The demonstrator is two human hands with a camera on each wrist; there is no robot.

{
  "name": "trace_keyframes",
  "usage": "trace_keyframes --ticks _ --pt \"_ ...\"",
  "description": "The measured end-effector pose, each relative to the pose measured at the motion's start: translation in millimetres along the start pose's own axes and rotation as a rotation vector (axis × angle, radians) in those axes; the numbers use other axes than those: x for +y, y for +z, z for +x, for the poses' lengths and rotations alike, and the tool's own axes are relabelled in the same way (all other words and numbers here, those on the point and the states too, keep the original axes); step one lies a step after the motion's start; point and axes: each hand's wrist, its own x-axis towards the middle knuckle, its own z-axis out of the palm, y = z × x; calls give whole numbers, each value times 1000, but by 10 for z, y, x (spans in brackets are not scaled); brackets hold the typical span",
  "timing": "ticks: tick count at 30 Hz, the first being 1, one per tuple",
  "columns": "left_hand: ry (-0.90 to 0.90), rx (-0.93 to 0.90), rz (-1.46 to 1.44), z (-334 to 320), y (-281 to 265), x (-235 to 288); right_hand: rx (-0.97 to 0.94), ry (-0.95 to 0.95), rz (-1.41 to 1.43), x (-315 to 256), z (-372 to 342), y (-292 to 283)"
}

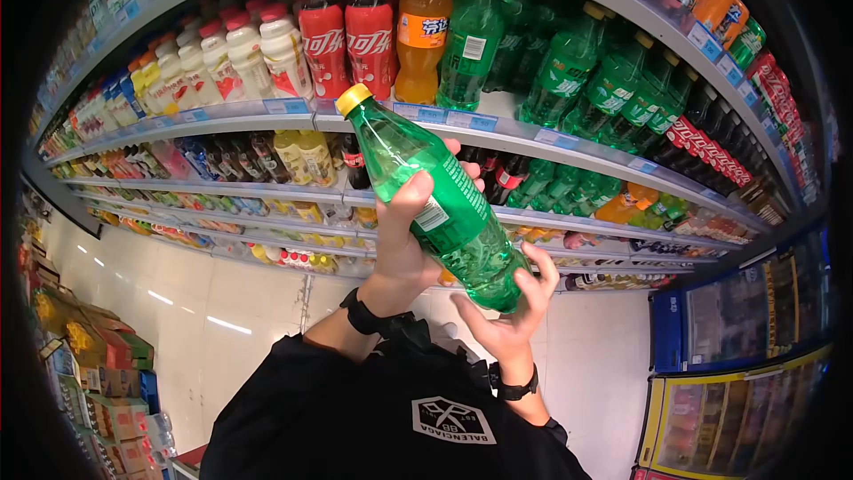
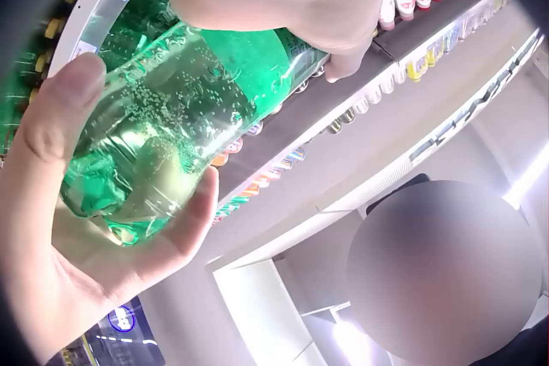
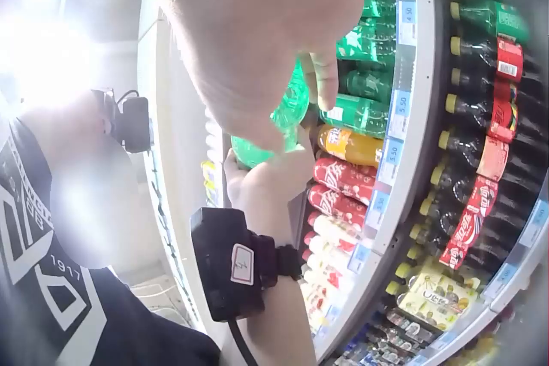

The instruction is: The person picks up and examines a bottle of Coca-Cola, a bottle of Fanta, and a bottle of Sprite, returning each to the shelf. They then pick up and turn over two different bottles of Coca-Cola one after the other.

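A green plastic soda bottle [image 1: 444, 204] with a yellow cap [image 1: 353, 99] is held up at a tilt, its cap toward the upper left and its base toward the lower right. My left hand [image 1: 404, 236] grips it round the green label, thumb across the front near a white barcode [image 1: 433, 214]. Around the base, my right hand [image 1: 515, 307] cups the bottle with the thumb on one side and fingers on the other. Bubbles show in the clear liquid in the left wrist view, where the right hand [image 2: 94, 263] holds the bottle's bottom end.
Behind the bottle run shelves [image 1: 515, 116] of drinks. Red-labelled cola bottles [image 1: 368, 44], an orange soda bottle [image 1: 422, 36] and green bottles [image 1: 471, 36] stand there. White bottles [image 1: 240, 49] fill the left side. Glass-fronted coolers [image 1: 737, 418] stand at right, stacked cartons [image 1: 107, 382] at left.
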Motion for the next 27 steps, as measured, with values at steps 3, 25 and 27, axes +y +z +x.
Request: trace_keyframes --ticks 3,25,27 --pt "69 -35 -83 2 40 23 20 473 785 -15 31 58" --pt "171 -423 -13 135 -151 -32 -200 952 1301 118 55 -148" --pt "182 -463 -51 158 -121 -71 -78 727 979 110 21 -154"
